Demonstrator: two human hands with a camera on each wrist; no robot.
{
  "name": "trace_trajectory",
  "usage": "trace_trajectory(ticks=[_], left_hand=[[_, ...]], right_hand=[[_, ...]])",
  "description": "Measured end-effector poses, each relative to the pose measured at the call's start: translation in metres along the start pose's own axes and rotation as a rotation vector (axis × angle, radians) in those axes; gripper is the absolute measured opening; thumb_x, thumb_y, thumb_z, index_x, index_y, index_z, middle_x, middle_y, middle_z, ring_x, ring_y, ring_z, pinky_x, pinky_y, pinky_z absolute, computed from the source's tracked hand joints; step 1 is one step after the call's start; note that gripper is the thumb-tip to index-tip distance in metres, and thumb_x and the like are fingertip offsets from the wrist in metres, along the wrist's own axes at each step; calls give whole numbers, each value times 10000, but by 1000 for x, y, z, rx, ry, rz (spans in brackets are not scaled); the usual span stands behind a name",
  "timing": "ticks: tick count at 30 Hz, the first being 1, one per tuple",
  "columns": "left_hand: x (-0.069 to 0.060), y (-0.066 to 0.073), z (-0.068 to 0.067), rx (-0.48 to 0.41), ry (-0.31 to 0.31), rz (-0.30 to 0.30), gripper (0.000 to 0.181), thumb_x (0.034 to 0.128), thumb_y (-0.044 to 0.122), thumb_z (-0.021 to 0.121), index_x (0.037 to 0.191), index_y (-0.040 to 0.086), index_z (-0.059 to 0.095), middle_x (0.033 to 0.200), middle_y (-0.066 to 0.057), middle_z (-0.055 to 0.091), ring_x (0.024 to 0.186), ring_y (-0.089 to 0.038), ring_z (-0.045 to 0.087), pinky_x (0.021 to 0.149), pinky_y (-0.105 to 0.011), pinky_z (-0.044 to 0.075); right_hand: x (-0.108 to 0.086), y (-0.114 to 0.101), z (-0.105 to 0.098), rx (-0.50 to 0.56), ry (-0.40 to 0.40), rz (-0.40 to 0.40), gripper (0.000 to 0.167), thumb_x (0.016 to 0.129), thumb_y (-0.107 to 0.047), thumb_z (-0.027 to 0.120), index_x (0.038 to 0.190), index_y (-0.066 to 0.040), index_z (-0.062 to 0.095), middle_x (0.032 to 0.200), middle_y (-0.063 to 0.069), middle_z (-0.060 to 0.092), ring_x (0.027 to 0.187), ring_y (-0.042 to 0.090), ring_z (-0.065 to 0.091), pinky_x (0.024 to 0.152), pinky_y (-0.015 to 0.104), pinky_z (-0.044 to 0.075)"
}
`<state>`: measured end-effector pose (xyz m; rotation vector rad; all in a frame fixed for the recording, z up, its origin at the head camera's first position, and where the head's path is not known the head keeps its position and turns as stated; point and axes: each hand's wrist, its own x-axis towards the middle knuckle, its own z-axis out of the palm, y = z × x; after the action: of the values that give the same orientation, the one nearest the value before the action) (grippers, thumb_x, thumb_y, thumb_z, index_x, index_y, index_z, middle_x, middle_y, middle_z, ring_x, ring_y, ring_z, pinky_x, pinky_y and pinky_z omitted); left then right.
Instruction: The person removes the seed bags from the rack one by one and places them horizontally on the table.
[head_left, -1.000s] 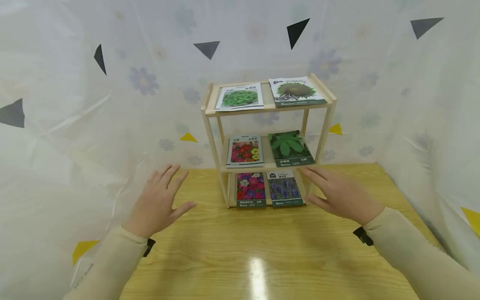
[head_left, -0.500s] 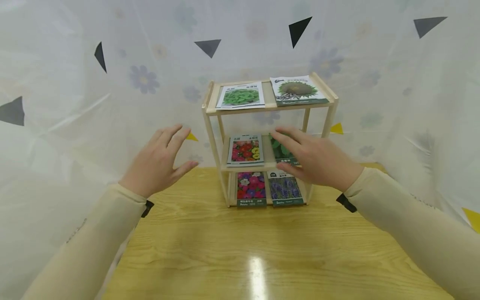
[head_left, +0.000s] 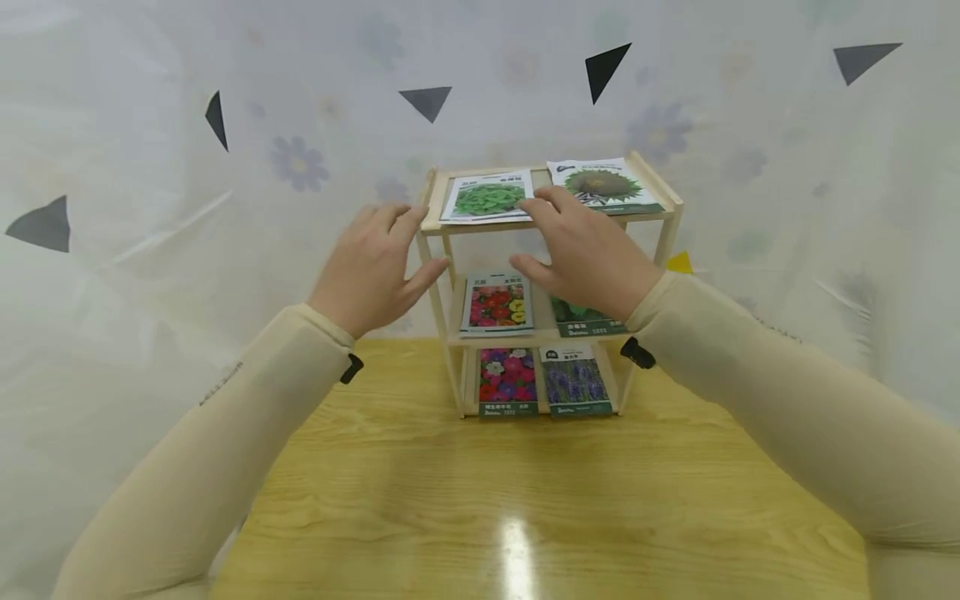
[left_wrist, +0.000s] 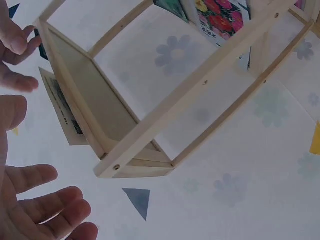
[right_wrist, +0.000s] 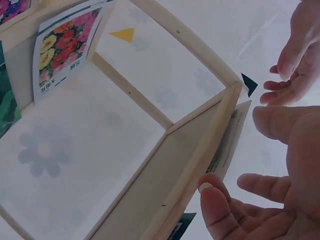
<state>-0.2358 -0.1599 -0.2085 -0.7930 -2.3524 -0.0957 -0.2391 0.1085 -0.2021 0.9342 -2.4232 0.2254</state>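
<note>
A packet with green leaves (head_left: pixel 489 198) lies on the top left of a small wooden rack (head_left: pixel 525 337). Beside the rack's upper left corner my left hand (head_left: pixel 378 271) hovers, fingers extended and thumb apart. My right hand (head_left: pixel 592 262) is in front of the top shelf, its fingertips close to the leafy packet's right edge; whether they touch cannot be told. Both hands hold nothing. Partly behind the right hand is a packet with a sunflower head (head_left: pixel 603 183). In the right wrist view, the leafy packet (right_wrist: pixel 232 137) overhangs the shelf edge near my right hand (right_wrist: pixel 265 200).
The middle shelf bears a red and yellow flower packet (head_left: pixel 497 307) and a green leaf packet (head_left: pixel 588 323), partly covered by my right hand. Below are a pink flower packet (head_left: pixel 508 379) and a lavender packet (head_left: pixel 576 382). The rack stands on a wooden table (head_left: pixel 450 500) before a patterned curtain (head_left: pixel 337 100).
Both hands have risen from below the middle shelf to the top shelf. The left has moved right towards the rack, the right has moved left. The packets lie where they were.
</note>
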Motion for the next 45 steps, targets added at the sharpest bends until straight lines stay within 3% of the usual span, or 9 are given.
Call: trace_trajectory(ticks=[6,11,16,22,32,45], left_hand=[[31,10,5,96,-131,-33,657,970,523,471,1365,-2,491,1274,-211,545,1192,-371,484,1018,-486,391],[47,16,11,153,-265,-81,641,1010,530,322,1393,40,476,1286,-203,544,1240,-377,444,1059,-508,316],[56,21,16,186,-348,-129,650,1020,538,195,1422,101,458,1335,-193,524,1313,-380,375,1090,-571,219],[60,23,18,194,-373,-168,655,1017,545,176,1429,124,460,1315,-197,559,1365,-391,323,1119,-616,111],[58,21,20,194,-399,-159,626,1029,514,206,1431,106,459,1338,-180,541,1382,-386,294,1131,-601,88],[50,23,20,212,-325,-114,630,1027,523,217,1388,102,516,1314,-154,576,1381,-376,311,1145,-569,85]], right_hand=[[22,-3,-2,-16,-115,107,624,963,-408,561,1340,79,465,1266,257,501,916,330,605,806,455,532],[34,-5,0,-22,-184,173,595,991,-446,480,1274,75,525,1119,222,552,864,319,591,791,460,524],[39,-5,1,-7,-200,204,541,1007,-482,407,1030,21,606,891,153,560,786,303,563,735,445,503],[42,-6,0,-10,-199,214,463,1024,-407,413,786,-41,568,713,112,545,665,272,548,639,396,482],[44,-6,3,-15,-253,224,438,1031,-352,416,758,-54,587,654,95,575,573,234,556,605,366,490],[36,-10,2,17,-229,211,449,1024,-363,434,724,-65,587,644,82,584,587,234,576,643,372,507]])
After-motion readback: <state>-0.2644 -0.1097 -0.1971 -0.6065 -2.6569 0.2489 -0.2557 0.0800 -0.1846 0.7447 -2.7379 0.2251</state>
